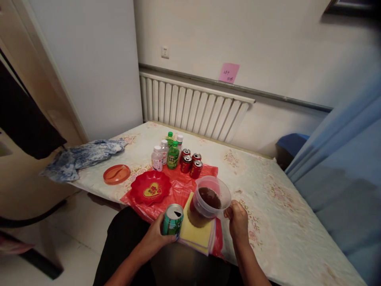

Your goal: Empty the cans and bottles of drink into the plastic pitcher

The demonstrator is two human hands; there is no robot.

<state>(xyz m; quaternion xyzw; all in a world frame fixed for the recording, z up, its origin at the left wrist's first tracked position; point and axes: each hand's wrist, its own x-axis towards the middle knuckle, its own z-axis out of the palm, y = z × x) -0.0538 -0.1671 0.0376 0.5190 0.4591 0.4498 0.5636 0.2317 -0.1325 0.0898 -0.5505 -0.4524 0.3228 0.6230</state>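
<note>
Teal metal in the left hand (156, 238): a can (173, 222), upright, top opened, gripped round the side by wrapped fingers, just left of the jug (198, 217). To the right of the jug, the right hand (237, 220), fingers curled in, seemingly gripping the jug by a mostly hidden handle. Within the jug, dark drink (208, 197); beneath, yellow cloth (193, 238) on a red sheet (179, 186). Left of the jug, a red plate (138, 182); beyond the jug, four red cans (195, 169) and, farther left, bottles (173, 157). Probably a pause around a pour; before or after, impossible to tell. For pouring, would call for bracing the jug and tipping the can slowly over the rim; otherwise, for setting the can down upright.
</note>
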